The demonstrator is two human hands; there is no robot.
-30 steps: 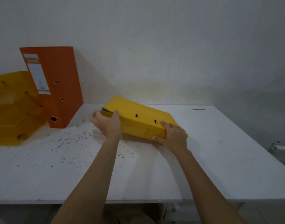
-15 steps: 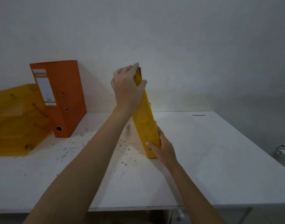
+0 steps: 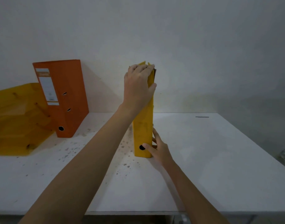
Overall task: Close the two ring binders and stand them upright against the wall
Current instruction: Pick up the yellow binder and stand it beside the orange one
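Note:
A closed yellow ring binder stands upright on the white table, spine toward me, a short way out from the wall. My left hand grips its top end. My right hand holds its bottom right side, thumb on the spine by the finger hole. An orange ring binder stands closed at the left, leaning slightly, its back edge against the wall.
A yellow translucent stacked tray sits at the far left, touching the orange binder. Dark specks mark the table between the binders. A small dark strip lies at the back right. The table's front edge runs low in view.
The yellow binder went from lying flat under both hands to tilted, then to standing vertical on its bottom end. My left hand rose with its top; my right hand stayed at the base.

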